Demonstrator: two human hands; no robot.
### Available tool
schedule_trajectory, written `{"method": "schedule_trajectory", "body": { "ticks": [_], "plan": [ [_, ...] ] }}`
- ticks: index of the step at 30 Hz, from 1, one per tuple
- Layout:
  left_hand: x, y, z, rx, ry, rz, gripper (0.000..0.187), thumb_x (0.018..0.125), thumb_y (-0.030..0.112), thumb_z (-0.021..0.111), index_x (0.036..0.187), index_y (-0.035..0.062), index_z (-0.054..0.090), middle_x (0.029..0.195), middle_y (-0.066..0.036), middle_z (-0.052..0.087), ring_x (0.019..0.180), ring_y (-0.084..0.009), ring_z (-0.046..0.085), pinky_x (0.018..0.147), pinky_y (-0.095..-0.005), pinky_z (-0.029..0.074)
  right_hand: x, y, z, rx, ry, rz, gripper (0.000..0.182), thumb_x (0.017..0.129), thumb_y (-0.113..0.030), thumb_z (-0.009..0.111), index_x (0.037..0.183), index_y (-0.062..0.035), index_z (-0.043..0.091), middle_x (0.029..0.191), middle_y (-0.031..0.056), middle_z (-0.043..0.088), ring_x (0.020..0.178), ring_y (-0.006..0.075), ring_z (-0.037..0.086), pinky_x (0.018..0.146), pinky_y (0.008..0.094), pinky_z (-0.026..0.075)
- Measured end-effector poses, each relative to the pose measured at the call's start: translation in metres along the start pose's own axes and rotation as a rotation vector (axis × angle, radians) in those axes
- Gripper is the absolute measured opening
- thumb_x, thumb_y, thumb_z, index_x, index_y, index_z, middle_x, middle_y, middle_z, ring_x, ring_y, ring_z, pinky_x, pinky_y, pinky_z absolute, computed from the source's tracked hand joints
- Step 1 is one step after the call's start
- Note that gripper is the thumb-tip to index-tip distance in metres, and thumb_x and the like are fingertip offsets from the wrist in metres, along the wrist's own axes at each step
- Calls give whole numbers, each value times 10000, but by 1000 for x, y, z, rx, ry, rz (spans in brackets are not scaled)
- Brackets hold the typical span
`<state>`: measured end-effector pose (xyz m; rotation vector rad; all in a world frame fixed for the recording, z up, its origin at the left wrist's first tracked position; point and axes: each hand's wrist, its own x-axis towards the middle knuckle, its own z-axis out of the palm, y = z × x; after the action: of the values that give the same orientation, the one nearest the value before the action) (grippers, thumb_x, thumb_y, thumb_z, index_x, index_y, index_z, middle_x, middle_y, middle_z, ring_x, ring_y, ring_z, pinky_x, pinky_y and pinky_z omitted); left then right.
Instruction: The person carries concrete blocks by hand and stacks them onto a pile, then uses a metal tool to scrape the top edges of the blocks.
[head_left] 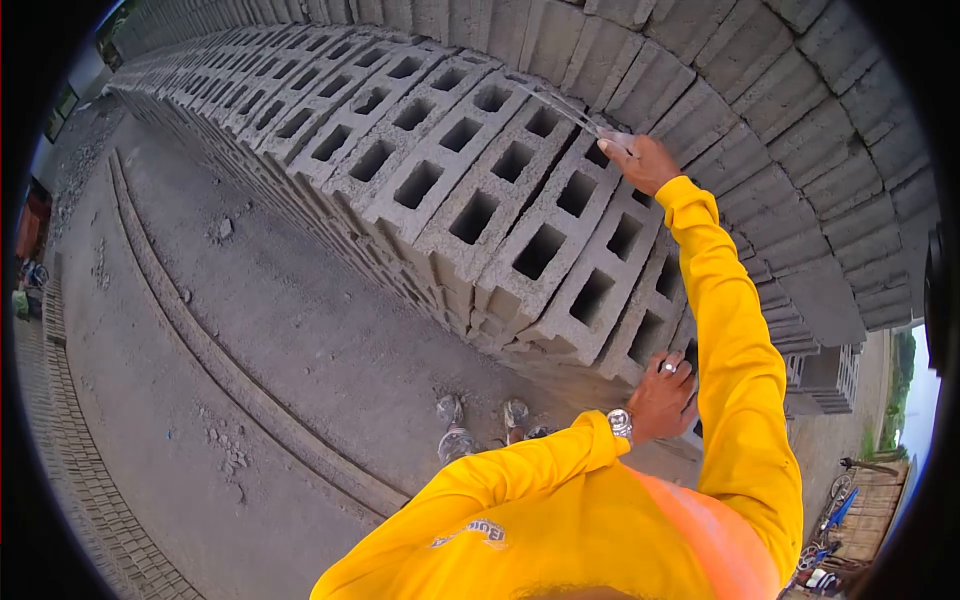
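Note:
My right hand (640,162) is stretched out over the far side of the top row, closed around a thin, pale, narrow tool (562,106) that looks like a doubled rod or strip. The tool's tip points left, over the hollow concrete blocks (495,180). My left hand (662,396), with a ring and a wristwatch (620,426), rests on the near edge of the row, close to my body. Its fingers are bent but apart, touching a block, with nothing seen in them. Each block in the row shows rectangular holes on top.
Behind the row rises another stack of grey blocks (740,110). A curved raised strip (225,365) crosses the dusty ground at left, near loose rubble (228,455). More blocks (90,480) line the far left. Bicycles (838,490) stand at lower right.

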<state>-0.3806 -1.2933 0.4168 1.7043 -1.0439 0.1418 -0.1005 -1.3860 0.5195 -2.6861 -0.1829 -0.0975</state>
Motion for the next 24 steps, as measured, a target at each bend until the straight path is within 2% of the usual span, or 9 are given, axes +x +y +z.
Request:
{"method": "schedule_trajectory", "body": {
  "ticks": [2, 4, 7, 9, 11, 15, 19, 22, 24],
  "plan": [
    [-2, 3, 1, -41, 20, 7, 413, 771, 237, 590, 1057, -60, 615, 1117, -220, 540, 1156, -381, 447, 1027, -535, 276, -2, -1, 13, -90, -64, 167, 454, 939, -376, 546, 1226, -31, 612, 1200, 206, 619, 1157, 342, 577, 973, 355, 442],
    [-4, -2, 2, -61, 38, 20, 446, 767, 237, 585, 1100, -60, 604, 1121, -224, 545, 1167, -381, 444, 1034, -541, 266, -3, 6, 8, -127, 7, 253, 456, 937, -384, 547, 1218, -31, 618, 1177, 207, 631, 1132, 342, 591, 969, 354, 443],
    [-7, -3, 3, -77, 4, -26, 357, 779, 224, 587, 989, -60, 640, 1078, -232, 560, 1175, -384, 447, 1035, -532, 269, -21, -8, -21, -153, -2, 314, 475, 933, -408, 549, 1201, -24, 629, 1116, 197, 663, 1054, 324, 627, 953, 353, 455],
    [-3, -1, 0, -66, 12, -14, 289, 801, 222, 577, 876, -46, 655, 1042, -223, 562, 1152, -378, 466, 1029, -525, 274, -56, 3, -36, -117, 94, 332, 493, 932, -430, 545, 1198, -25, 633, 1090, 188, 675, 1024, 300, 641, 924, 346, 466],
    [3, -2, 0, -30, 48, 1, 272, 788, 232, 602, 862, -26, 645, 987, -185, 573, 1118, -365, 490, 994, -503, 308, -109, 29, -51, -100, 235, 359, 507, 932, -451, 541, 1195, -28, 638, 1074, 181, 683, 1008, 263, 650, 892, 336, 473],
    [2, 7, 7, 53, 69, 5, 251, 778, 244, 621, 845, 3, 644, 936, -140, 588, 1082, -334, 510, 944, -484, 341, -221, 52, -93, 140, 221, 700, 521, 929, -472, 543, 1193, -34, 642, 1047, 172, 690, 987, 208, 651, 872, 305, 465],
    [8, 17, 14, 182, 98, -8, 221, 766, 242, 639, 840, 33, 643, 940, -115, 592, 1057, -302, 520, 912, -469, 358, -299, 99, -74, 72, 305, 492, 517, 933, -451, 546, 1208, -19, 619, 1052, 188, 684, 987, 259, 655, 896, 308, 462],
    [8, 16, 25, 240, 135, 16, 186, 753, 215, 656, 844, 53, 643, 942, -90, 599, 1034, -295, 535, 900, -458, 368, -340, 143, -59, -5, 351, 442, 502, 935, -432, 546, 1212, -19, 610, 1070, 194, 675, 1010, 302, 646, 911, 318, 457],
    [7, 15, 32, 273, 152, 55, 168, 740, 198, 671, 846, 71, 643, 947, -65, 610, 1014, -290, 550, 889, -449, 374, -371, 177, -51, 39, 468, 638, 483, 925, -414, 572, 1202, -20, 618, 1053, 183, 680, 982, 310, 647, 905, 324, 459]
  ]
}}
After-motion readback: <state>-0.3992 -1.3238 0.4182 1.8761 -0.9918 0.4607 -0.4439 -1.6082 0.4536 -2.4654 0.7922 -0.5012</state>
